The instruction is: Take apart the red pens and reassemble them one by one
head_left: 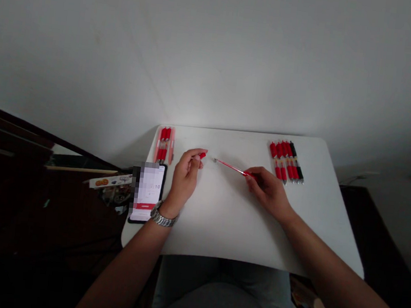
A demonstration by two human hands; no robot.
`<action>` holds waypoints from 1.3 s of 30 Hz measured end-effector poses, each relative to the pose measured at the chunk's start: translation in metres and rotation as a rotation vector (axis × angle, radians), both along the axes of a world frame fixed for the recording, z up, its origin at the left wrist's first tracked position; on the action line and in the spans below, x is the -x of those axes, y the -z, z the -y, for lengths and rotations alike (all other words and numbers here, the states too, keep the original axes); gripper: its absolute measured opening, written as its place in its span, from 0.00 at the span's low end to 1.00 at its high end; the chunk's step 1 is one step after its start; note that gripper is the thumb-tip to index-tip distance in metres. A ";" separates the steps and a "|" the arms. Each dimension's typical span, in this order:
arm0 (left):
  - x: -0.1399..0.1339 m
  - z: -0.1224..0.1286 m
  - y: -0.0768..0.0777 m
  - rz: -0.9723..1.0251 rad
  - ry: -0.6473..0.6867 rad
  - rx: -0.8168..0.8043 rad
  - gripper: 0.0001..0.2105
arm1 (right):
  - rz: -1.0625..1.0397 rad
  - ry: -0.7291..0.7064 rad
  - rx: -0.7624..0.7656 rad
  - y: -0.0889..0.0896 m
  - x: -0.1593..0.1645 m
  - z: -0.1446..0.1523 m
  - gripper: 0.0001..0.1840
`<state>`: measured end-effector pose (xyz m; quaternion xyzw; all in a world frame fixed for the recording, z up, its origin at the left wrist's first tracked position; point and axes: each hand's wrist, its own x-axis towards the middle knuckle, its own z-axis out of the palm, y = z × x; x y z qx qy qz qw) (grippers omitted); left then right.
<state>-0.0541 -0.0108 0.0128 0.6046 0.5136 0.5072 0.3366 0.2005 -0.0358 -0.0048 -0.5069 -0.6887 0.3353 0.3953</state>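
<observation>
My left hand (186, 171) pinches a short red pen piece (202, 155) between thumb and fingers above the table. In my right hand (268, 191) is the other part of a pen, with its thin red refill (229, 166) sticking out to the left. A small spring-like bit (214, 160) shows at the refill's tip, though it is too small to make out fully. The refill tip and the red piece are a short gap apart. Fingers cover most of the pen part in my right hand.
On the white table (213, 223), several red pens (282, 157) and a black-gripped pen (296, 161) lie in a row at the right. More red pens (164, 145) lie at the left between pink strips. A phone (150, 192) lies below them. The wall (236, 69) borders the back edge.
</observation>
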 end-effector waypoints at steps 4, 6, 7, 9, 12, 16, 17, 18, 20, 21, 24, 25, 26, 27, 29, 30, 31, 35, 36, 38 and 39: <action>-0.003 0.000 0.001 0.087 0.002 0.023 0.14 | 0.016 0.003 -0.017 0.000 0.000 0.000 0.13; -0.004 0.000 0.001 0.114 -0.013 0.022 0.14 | 0.022 0.003 -0.015 0.000 0.000 0.000 0.13; -0.005 0.000 0.001 0.126 -0.013 0.023 0.14 | 0.023 0.001 -0.012 0.001 -0.001 0.000 0.13; -0.005 0.000 0.003 0.169 0.002 0.032 0.14 | 0.025 -0.007 -0.008 0.002 -0.001 0.001 0.12; -0.005 0.000 0.006 0.272 0.040 0.054 0.13 | 0.030 -0.017 -0.014 0.002 -0.002 0.001 0.11; -0.005 0.000 0.007 0.417 0.088 0.083 0.13 | 0.044 -0.021 -0.034 0.000 -0.001 0.000 0.11; -0.005 0.000 0.007 0.441 0.095 0.089 0.13 | 0.047 -0.021 -0.037 0.000 -0.001 0.000 0.11; -0.006 0.000 0.007 0.459 0.099 0.092 0.13 | 0.049 -0.019 -0.040 -0.001 0.000 0.000 0.11; -0.006 0.001 0.007 0.479 0.102 0.093 0.12 | 0.054 -0.018 -0.045 -0.001 -0.001 0.000 0.11; -0.007 0.001 0.007 0.483 0.102 0.093 0.12 | 0.057 -0.017 -0.046 -0.001 -0.001 0.000 0.11; -0.007 0.001 0.006 0.481 0.109 0.102 0.12 | 0.070 -0.021 -0.044 0.000 -0.001 0.000 0.11; -0.007 0.001 0.006 0.482 0.115 0.106 0.12 | 0.070 -0.020 -0.043 0.000 -0.001 0.000 0.11; -0.007 0.001 0.006 0.487 0.123 0.109 0.12 | 0.070 -0.020 -0.042 0.000 -0.001 0.000 0.11; -0.007 0.001 0.006 0.492 0.132 0.113 0.11 | 0.066 -0.018 -0.040 0.000 -0.001 0.000 0.11; -0.008 0.001 0.006 0.501 0.154 0.122 0.11 | 0.059 -0.019 -0.039 -0.001 0.000 0.000 0.11; -0.008 0.002 0.006 0.503 0.166 0.128 0.11 | 0.057 -0.019 -0.041 -0.001 0.000 0.000 0.11; -0.008 0.002 0.006 0.504 0.176 0.133 0.10 | 0.057 -0.019 -0.045 -0.001 0.000 0.000 0.11; -0.009 0.002 0.007 0.527 0.178 0.143 0.10 | 0.052 -0.024 -0.052 -0.002 0.000 0.000 0.11; -0.009 0.001 0.008 0.535 0.172 0.144 0.10 | 0.053 -0.027 -0.051 -0.002 0.000 0.000 0.11; -0.009 0.001 0.008 0.548 0.166 0.147 0.10 | 0.058 -0.032 -0.048 -0.002 -0.001 0.001 0.11; -0.009 0.001 0.008 0.553 0.170 0.149 0.10 | 0.062 -0.034 -0.047 -0.002 -0.001 0.001 0.11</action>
